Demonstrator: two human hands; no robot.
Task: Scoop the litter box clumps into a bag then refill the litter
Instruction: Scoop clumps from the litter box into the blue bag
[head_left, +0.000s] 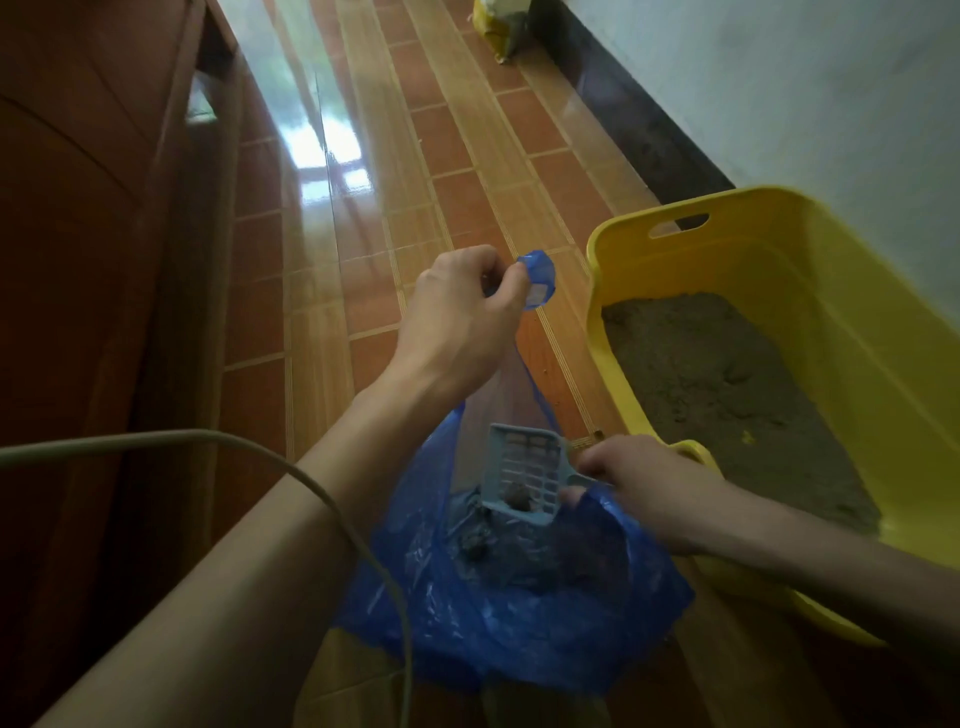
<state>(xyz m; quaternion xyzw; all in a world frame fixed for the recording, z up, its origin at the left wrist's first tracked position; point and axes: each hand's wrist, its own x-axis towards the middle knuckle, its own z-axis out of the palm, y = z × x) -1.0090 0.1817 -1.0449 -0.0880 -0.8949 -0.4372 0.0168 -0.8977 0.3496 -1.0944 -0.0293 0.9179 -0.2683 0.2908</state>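
Pinching one stretched handle loop of a thin, crinkled blue plastic bag (498, 613) between thumb and curled fingers, the left hand (457, 322) lifts that side high so the bag's mouth gapes open above the floor. The right hand (639, 483) grips the short handle of a pale blue plastic scoop (524, 478), fingers wrapped round it, and holds the slotted, rectangular blade tilted down into the bag's mouth. A small dark, lumpy clump (518, 500) sits on the grille near its lower lip, and more grey lumps lie in the bag's folds below. Just to the right stands the litter box (831, 291), a glossy yellow tub with rounded corners and an oval handle slot, part-filled with grainy grey-brown litter (727, 379). Glossy orange-brown tiles (467, 156) cover the floor; a yellow sack (501, 26) leans by the far wall. A pale cord (260, 447) curves across the left forearm.
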